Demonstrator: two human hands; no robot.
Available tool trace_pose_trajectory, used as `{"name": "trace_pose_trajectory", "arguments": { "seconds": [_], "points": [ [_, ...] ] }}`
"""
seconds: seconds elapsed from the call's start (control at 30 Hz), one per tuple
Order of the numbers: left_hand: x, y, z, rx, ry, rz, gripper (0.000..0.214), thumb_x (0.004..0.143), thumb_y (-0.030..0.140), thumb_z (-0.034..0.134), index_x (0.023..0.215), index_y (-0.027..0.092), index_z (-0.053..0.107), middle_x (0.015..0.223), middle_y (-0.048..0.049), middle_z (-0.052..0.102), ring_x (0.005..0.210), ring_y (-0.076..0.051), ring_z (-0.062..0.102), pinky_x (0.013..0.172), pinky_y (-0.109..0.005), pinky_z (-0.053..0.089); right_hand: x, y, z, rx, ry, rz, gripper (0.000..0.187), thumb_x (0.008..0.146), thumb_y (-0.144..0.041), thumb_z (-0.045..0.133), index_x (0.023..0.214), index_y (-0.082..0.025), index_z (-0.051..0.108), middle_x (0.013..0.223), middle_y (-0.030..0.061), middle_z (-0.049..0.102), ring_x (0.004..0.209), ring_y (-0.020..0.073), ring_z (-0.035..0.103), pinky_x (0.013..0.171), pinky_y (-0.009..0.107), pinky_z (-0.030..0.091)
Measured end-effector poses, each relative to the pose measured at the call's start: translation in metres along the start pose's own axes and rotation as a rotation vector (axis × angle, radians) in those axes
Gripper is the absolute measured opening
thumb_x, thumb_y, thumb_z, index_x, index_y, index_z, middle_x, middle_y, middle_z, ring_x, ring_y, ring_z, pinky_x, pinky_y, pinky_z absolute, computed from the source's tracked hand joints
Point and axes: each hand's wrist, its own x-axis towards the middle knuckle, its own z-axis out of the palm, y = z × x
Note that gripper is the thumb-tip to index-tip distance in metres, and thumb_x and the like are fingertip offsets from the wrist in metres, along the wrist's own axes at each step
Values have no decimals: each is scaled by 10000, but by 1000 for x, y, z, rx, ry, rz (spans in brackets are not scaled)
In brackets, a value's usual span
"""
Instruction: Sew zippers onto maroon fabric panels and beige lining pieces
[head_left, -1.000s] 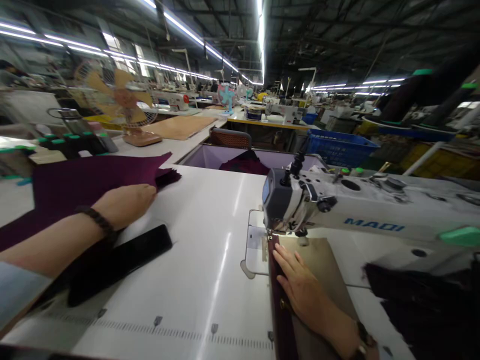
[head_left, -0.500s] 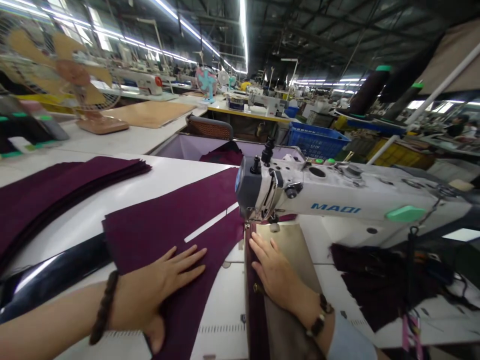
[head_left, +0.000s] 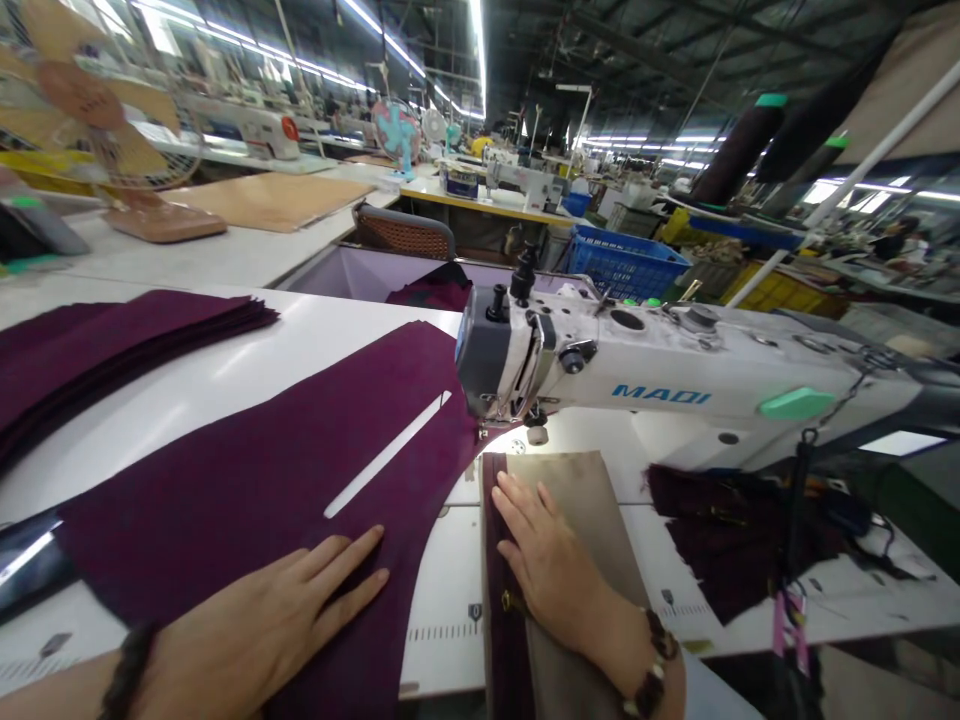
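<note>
Flat on a maroon fabric panel (head_left: 247,470) rests my left hand (head_left: 277,620), its fingers stretched out. A white strip (head_left: 386,455) lies slanted across that panel. My right hand (head_left: 555,560) is laid open on a beige fabric piece (head_left: 581,480) that has a dark maroon zipper strip (head_left: 506,640) along its left side, with a brass-coloured zipper pull (head_left: 511,600) beside the fingers. The needle and presser-foot area of the white sewing machine (head_left: 585,360) stands just beyond the right fingertips, over the panel's right edge.
A stack of maroon pieces (head_left: 135,350) lies at the left. Dark maroon scraps (head_left: 727,530) and pink-handled snips (head_left: 790,630) are at the right. An orange fan (head_left: 150,215) and a blue crate (head_left: 626,262) stand further back.
The maroon panel has swung and spread to the left, and my left hand has moved left and down with it. The beige piece now sits apart from the presser foot, my right hand still on it.
</note>
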Motion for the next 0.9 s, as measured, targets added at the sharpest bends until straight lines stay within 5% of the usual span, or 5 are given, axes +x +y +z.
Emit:
{"name": "trace_pose_trajectory", "arguments": {
  "seconds": [0.2, 0.33, 0.5, 0.7, 0.9],
  "points": [
    [-3, 4, 6, 19, 132, -81, 489, 852, 244, 485, 1304, 400, 380, 1384, 29, 396, 1182, -266, 467, 1015, -384, 368, -3, -3, -1, -16, -16, 5, 490, 833, -90, 361, 1323, -77, 368, 1398, 133, 337, 1311, 229, 266, 1060, 504, 252],
    [17, 17, -23, -95, 179, -130, 418, 892, 326, 419, 1308, 363, 401, 1325, 51, 471, 1115, -203, 538, 952, -284, 446, -3, -3, -2, -8, -25, 5, 487, 836, -89, 352, 1322, -80, 369, 1399, 125, 338, 1313, 229, 261, 1057, 506, 253],
    [57, 44, -60, -221, 179, -133, 380, 919, 322, 336, 1258, 248, 491, 1272, -5, 530, 1112, -190, 541, 963, -307, 438, -5, -2, 0, 17, -7, 8, 513, 813, -71, 339, 1325, -74, 370, 1398, 135, 336, 1317, 219, 251, 1062, 499, 248],
    [100, 53, -64, -271, 39, -99, 380, 911, 248, 325, 1188, 118, 551, 1203, -97, 580, 1096, -202, 552, 957, -323, 438, -7, 4, 4, 44, -38, -10, 592, 788, -107, 391, 1371, -88, 295, 1425, 130, 284, 1332, 219, 209, 1084, 487, 184],
    [100, 51, -71, -319, 61, -97, 383, 914, 265, 310, 1173, 125, 556, 1186, -86, 593, 1077, -191, 564, 957, -294, 429, -7, 3, 4, 61, -20, -17, 595, 799, -100, 403, 1380, -153, 290, 1430, 108, 284, 1330, 217, 213, 1076, 488, 203]
  ]
}}
